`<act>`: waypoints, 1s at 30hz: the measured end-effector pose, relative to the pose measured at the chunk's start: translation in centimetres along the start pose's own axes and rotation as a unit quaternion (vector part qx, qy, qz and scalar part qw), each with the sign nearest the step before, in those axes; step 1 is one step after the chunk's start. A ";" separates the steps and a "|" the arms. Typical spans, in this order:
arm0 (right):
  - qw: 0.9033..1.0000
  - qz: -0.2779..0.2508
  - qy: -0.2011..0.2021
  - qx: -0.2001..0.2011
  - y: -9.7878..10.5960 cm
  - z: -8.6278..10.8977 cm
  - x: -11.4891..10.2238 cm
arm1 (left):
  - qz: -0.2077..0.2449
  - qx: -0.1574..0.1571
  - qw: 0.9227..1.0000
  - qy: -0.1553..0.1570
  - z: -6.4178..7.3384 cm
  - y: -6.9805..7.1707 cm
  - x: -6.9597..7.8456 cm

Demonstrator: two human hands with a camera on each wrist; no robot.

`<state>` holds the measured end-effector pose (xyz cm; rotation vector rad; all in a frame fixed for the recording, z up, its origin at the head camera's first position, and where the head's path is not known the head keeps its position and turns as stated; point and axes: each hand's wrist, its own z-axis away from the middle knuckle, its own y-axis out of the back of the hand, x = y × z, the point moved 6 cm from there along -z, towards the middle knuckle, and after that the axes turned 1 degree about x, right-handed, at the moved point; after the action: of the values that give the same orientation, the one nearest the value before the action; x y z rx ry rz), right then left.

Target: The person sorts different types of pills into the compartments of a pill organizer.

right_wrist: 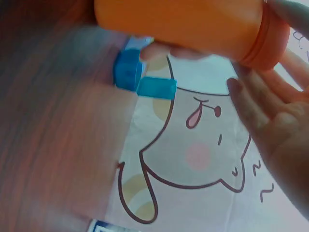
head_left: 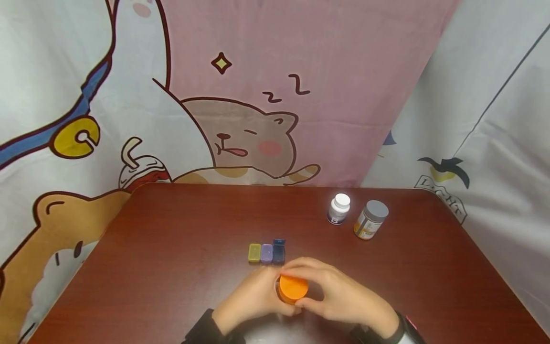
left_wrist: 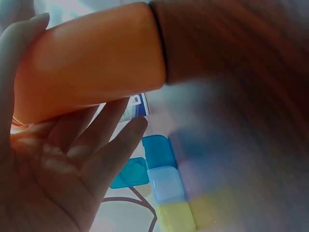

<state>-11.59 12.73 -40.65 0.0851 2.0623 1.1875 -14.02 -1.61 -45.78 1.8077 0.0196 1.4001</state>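
Note:
An orange bottle (left_wrist: 96, 58) with an orange cap (head_left: 293, 285) is upright between the hands, its base at the tabletop. My left hand (head_left: 257, 295) holds the bottle's body, the thumb on the near side. From the right, my right hand (head_left: 339, 292) grips the cap between its thumb and fingers. Just beyond the hands lies a small pill box (head_left: 267, 253) with yellow, purple and dark blue compartments in a row. The blue compartment's lid (right_wrist: 157, 88) is flipped back; the yellow and purple lids look closed. What the blue compartment contains cannot be made out.
A white bottle (head_left: 339, 209) with a white cap and a larger jar (head_left: 370, 220) with a grey lid stand at the back right of the brown table (head_left: 185, 229). A cartoon-printed cloth (head_left: 352, 71) hangs behind the table's far edge.

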 end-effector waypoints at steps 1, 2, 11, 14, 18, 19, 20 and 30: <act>1.000 0.000 -0.013 0.000 -0.1 0.1 0.0 | -0.008 0.003 1.000 -0.003 0.0 0.0 0.0; 1.000 0.009 -0.024 0.005 -0.1 0.1 0.0 | -0.015 0.006 1.000 -0.006 0.0 0.1 0.0; 0.960 0.237 -0.118 0.095 -0.4 -0.3 -0.5 | -0.006 0.000 1.000 -0.001 0.0 0.0 0.1; 0.949 0.269 -0.135 0.091 -0.5 -0.3 -0.8 | -0.006 -0.004 1.000 0.012 0.0 0.1 0.0; 0.961 0.241 -0.108 0.086 -0.3 -0.2 -1.3 | -0.008 -0.002 1.000 0.012 0.0 0.0 0.0; 0.965 0.230 -0.093 0.084 -0.3 -0.2 -1.4 | -0.006 -0.001 1.000 0.010 0.0 0.0 0.0; 0.969 0.220 -0.076 0.080 -0.2 -0.2 -1.5 | -0.004 -0.001 1.000 0.009 0.0 0.0 0.0; 0.990 0.117 0.057 0.058 0.5 0.2 -1.6 | 0.022 -0.012 1.000 0.015 -0.1 -0.2 -0.3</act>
<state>-10.46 12.56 -39.48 0.3294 2.2700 1.2331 -14.11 -1.60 -46.13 1.7769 -0.0216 1.4526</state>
